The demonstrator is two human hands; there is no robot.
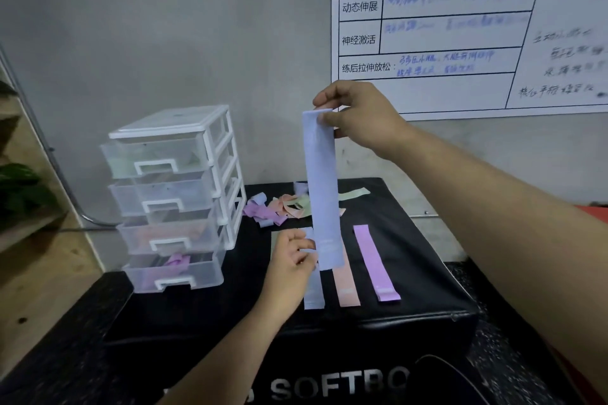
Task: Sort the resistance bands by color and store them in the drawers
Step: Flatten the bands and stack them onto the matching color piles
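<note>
1. The right hand (358, 115) pinches the top end of a blue band (324, 191), so it hangs straight and its colour shows plainly.
2. The left hand (289, 260) appears to pinch the lower end, probably to steady it over the box (411, 273).
3. Below lies a second blue strip (314, 293), with a peach band (345, 286) and a purple band (375, 263) toward its 3 o'clock, seemingly one lane per colour.
4. The unsorted pile (283, 205) sits at the row's 12 o'clock.
5. The drawers (174, 197) stand at 9 o'clock, the lowest showing purple.
</note>
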